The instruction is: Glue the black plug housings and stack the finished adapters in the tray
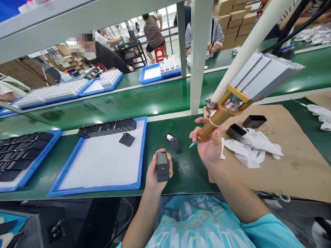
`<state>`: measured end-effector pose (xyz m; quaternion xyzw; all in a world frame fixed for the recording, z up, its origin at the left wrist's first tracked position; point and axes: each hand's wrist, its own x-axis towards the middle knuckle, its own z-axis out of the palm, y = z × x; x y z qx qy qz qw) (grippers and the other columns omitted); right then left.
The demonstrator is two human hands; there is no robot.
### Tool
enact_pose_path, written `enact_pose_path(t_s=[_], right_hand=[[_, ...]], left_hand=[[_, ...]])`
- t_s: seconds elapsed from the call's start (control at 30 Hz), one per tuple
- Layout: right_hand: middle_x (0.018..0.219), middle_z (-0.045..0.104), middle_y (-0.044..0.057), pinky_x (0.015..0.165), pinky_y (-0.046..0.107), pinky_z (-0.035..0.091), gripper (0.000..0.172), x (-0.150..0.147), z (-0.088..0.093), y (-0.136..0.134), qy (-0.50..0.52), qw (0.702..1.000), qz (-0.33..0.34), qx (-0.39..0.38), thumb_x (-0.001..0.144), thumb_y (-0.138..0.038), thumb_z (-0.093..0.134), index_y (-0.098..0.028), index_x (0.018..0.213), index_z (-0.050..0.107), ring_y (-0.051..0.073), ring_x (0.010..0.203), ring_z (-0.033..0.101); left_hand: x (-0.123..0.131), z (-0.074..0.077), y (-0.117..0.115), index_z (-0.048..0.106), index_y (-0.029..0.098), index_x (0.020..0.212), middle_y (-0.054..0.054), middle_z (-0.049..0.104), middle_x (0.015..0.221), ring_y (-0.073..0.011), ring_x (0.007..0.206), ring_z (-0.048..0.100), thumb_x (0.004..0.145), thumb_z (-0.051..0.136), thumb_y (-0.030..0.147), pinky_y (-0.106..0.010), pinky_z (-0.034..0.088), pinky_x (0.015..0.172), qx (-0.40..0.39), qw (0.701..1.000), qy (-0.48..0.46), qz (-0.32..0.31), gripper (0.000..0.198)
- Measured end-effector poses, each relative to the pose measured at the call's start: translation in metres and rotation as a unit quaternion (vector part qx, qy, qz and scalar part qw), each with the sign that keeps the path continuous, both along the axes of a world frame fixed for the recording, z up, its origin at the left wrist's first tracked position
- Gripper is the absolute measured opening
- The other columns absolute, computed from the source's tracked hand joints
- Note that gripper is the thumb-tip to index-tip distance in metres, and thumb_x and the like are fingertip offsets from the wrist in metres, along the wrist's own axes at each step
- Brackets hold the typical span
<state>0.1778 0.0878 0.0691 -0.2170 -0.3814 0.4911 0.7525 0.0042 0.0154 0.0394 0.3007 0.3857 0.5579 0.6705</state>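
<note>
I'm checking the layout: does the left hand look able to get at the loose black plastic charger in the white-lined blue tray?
Probably not to grasp it: the left hand holds a dark grey plastic block. The way to the loose black charger looks free, across the blue tray rim.

Left hand (152,179) cups a dark charger (162,165), orange port showing; right hand (210,148) holds the gold tool (216,119), teal nozzle (192,145) angled down over the green tabletop (184,182), blue-rimmed tray (95,191) off to the left!
</note>
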Motion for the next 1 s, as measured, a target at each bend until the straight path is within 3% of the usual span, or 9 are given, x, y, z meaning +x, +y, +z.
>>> enact_pose_path(t_s=[0.37,0.43,0.5,0.57,0.63,0.7,0.77,0.9,1.0], right_hand=[[0.103,0.06,-0.001,0.055,0.033,0.051,0.033,0.001,-0.001,0.002,-0.007,1.0,-0.023,0.006,0.084,-0.054,0.056,-0.031,0.107,0.052,0.009,0.049,0.056],[0.108,0.059,-0.001,0.057,0.034,0.051,0.032,-0.001,-0.002,0.002,-0.016,0.999,-0.039,0.009,0.085,-0.052,0.056,-0.033,0.109,0.052,0.01,0.051,0.057],[0.114,0.058,0.0,0.062,0.036,0.052,0.03,-0.002,-0.003,0.003,-0.021,0.997,-0.076,0.017,0.085,-0.049,0.058,-0.035,0.11,0.053,0.011,0.057,0.061],[0.118,0.056,-0.001,0.069,0.037,0.053,0.03,-0.003,-0.004,0.004,-0.024,0.992,-0.125,0.023,0.083,-0.046,0.063,-0.036,0.109,0.054,0.012,0.065,0.064],[0.12,0.055,-0.001,0.073,0.036,0.052,0.029,-0.002,-0.006,0.006,-0.03,0.987,-0.157,0.02,0.082,-0.042,0.065,-0.036,0.108,0.055,0.012,0.07,0.064],[0.12,0.055,-0.002,0.074,0.035,0.051,0.028,0.001,-0.009,0.008,-0.04,0.986,-0.163,0.002,0.084,-0.039,0.063,-0.036,0.11,0.055,0.011,0.071,0.064],[0.12,0.055,-0.002,0.081,0.035,0.051,0.027,0.006,-0.013,0.011,-0.052,0.985,-0.166,-0.017,0.086,-0.037,0.061,-0.036,0.111,0.054,0.01,0.074,0.065],[0.124,0.055,-0.001,0.098,0.038,0.047,0.035,0.02,-0.022,0.019,-0.09,0.97,-0.219,-0.046,0.083,-0.032,0.065,-0.034,0.114,0.05,0.014,0.101,0.065],[0.135,0.05,0.004,0.106,0.043,0.043,0.051,0.031,-0.028,0.022,-0.147,0.954,-0.252,-0.069,0.08,-0.026,0.066,-0.033,0.125,0.044,0.018,0.122,0.057]], left_hand=[[-0.006,0.001,-0.001,0.052,0.028,0.106,-0.001,0.061,0.087,-0.0103,0.05,0.057,0.092,0.049,0.055,-0.021,0.046,0.037,0.145,0.989,0.022,-0.019,0.03],[-0.013,-0.001,-0.001,0.051,0.029,0.108,-0.002,0.062,0.09,-0.0112,0.054,0.059,0.095,0.045,0.053,-0.022,0.048,0.041,0.172,0.983,0.058,-0.015,0.029],[-0.022,-0.006,-0.001,0.052,0.028,0.111,-0.003,0.065,0.095,-0.0142,0.066,0.064,0.096,0.044,0.051,-0.026,0.054,0.053,0.208,0.966,0.154,0.005,0.029],[-0.031,-0.014,0.0,0.054,0.026,0.115,-0.006,0.066,0.103,-0.0186,0.087,0.067,0.096,0.048,0.045,-0.031,0.056,0.073,0.233,0.918,0.32,0.019,0.028],[-0.036,-0.023,0.001,0.056,0.025,0.118,-0.008,0.066,0.114,-0.0223,0.105,0.064,0.096,0.051,0.039,-0.036,0.053,0.089,0.238,0.834,0.498,0.016,0.027],[-0.036,-0.032,0.002,0.059,0.025,0.119,-0.008,0.065,0.12,-0.024,0.111,0.063,0.096,0.051,0.035,-0.038,0.051,0.094,0.24,0.743,0.624,0.005,0.026],[-0.032,-0.04,0.004,0.06,0.025,0.119,-0.009,0.066,0.121,-0.0248,0.109,0.064,0.097,0.049,0.033,-0.038,0.052,0.092,0.257,0.675,0.692,0.0,0.026],[-0.024,-0.045,0.005,0.052,0.024,0.133,-0.01,0.065,0.12,-0.0249,0.103,0.065,0.098,0.046,0.028,-0.037,0.054,0.085,0.293,0.605,0.74,-0.005,0.035],[-0.023,-0.044,0.005,0.033,0.022,0.147,-0.012,0.063,0.124,-0.0253,0.106,0.064,0.097,0.046,0.024,-0.037,0.054,0.085,0.307,0.598,0.74,0.009,0.052]])
